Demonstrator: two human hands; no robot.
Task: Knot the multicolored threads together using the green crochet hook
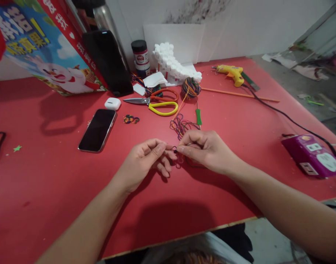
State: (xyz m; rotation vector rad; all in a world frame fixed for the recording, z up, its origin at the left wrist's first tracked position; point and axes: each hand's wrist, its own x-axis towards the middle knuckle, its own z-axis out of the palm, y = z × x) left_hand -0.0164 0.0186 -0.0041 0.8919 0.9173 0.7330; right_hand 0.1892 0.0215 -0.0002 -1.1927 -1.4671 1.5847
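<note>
Now, left hand (148, 161) and right hand (207, 149) close together over the red surface (60, 179), fingers of both pinched narrow, holding a thin dark cord (175, 150) between them, loose coloured cord (181, 127) just beyond the right hand, near the green-handled tool (198, 116), the scissors (148, 101) farther back

The bare left forearm (93, 220) rises from the lower left of the frame, the bare right forearm (283, 201) from the lower right. Near the centre, the left hand (144, 161) lays its thumb along the index finger, other fingers loosely curled. Just beside it, the right hand (211, 150) pinches thumb to index finger, pointing left.
</note>
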